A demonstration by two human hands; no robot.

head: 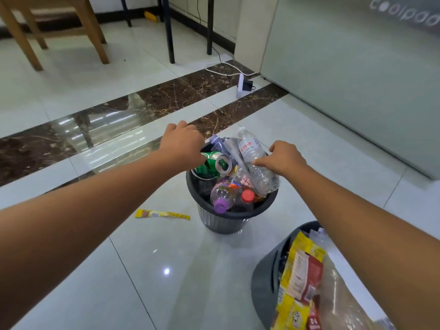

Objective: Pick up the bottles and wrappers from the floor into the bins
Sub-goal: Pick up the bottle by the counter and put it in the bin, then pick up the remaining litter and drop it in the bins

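A dark grey bin (221, 225) stands on the tiled floor, heaped with bottles. My left hand (181, 145) hovers over its left rim, fingers curled down onto a green can (213, 163) lying on top. My right hand (285, 159) is at the right rim, fingertips pinching a clear water bottle (252, 148) that leans on the pile. A purple-capped bottle (222, 197) and a red-capped one (247, 196) lie lower in the bin. A yellow wrapper (162, 214) lies flat on the floor left of the bin. A second grey bin (266, 270), lower right, holds yellow and red wrappers (302, 270).
A frosted glass wall (357, 79) runs along the right. A white power strip (240, 88) with cables lies on the floor beyond the bin. Wooden chair legs (97, 39) and black table legs (170, 32) stand at the back.
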